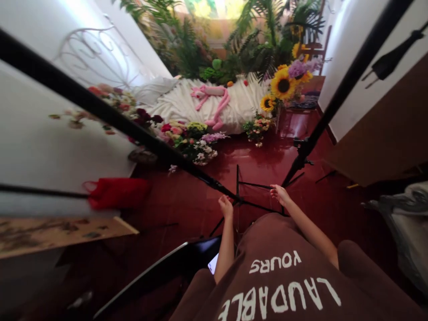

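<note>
Where the left hand is: low in front of the body, the left hand [226,207] lies just beside the lower end of a long, slanting black pole [167,154]; its fingers are curled in, nearly closed, and I cannot tell whether they grip anything.
Right hand: level with the other, the right hand [281,195] has its fingers half curled at the end of a thin, straight black rod [256,184]; whether they pinch it or only overlap it, I cannot tell.
Thin rod: low over the glossy dark red floor [261,158], it runs from a short upright black bar [237,174] to the right hand.
Second pole: another long black pole [344,87] comes down from the upper right towards the right hand.
White cloth: on the gathered white cloth [174,98] lies a long-limbed pink plush toy [217,91], one limb reaching the front edge.
Flowers: pink, red and white blooms [183,133] crowd the cloth's front left corner; yellow sunflowers with dark centres [282,84] stand by its right edge.
Floor's left side: a bright red bag [115,194] sits near the pale wall [50,129].
</note>
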`<state>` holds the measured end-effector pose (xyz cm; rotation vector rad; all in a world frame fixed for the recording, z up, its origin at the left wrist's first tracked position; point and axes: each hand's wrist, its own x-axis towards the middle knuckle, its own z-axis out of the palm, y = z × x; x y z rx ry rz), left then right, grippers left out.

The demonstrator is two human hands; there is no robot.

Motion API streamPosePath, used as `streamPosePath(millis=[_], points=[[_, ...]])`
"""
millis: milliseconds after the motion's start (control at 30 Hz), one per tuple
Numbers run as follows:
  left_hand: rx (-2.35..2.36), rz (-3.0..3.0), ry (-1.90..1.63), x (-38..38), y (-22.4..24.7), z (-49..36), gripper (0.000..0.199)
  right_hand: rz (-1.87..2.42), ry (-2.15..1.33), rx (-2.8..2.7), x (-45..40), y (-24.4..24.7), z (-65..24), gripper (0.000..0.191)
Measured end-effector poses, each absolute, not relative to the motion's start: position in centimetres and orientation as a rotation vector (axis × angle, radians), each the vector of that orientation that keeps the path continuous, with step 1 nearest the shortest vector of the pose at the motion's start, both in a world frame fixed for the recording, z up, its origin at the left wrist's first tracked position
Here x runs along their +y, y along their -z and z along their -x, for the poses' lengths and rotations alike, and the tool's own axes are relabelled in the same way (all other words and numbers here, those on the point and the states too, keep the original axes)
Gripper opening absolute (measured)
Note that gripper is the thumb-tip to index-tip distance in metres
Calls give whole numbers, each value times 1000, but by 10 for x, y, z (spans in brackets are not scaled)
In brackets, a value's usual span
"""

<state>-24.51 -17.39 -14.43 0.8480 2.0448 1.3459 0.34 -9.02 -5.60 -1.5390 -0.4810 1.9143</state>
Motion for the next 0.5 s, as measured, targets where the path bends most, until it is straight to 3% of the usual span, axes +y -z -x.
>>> streamPosePath(millis=[100, 200, 500], points=[[2189, -583, -1697, -175, 122, 276, 47, 1532, -2020, -606, -91, 61, 20, 11], [2110, -761, -1906, -171, 92, 292, 47, 1507, -2111, -711, -90, 66, 40, 12], [2069, -929, -1750, -147, 51, 302, 53, 1377, -2402, -1021, -83, 58, 113, 14]])
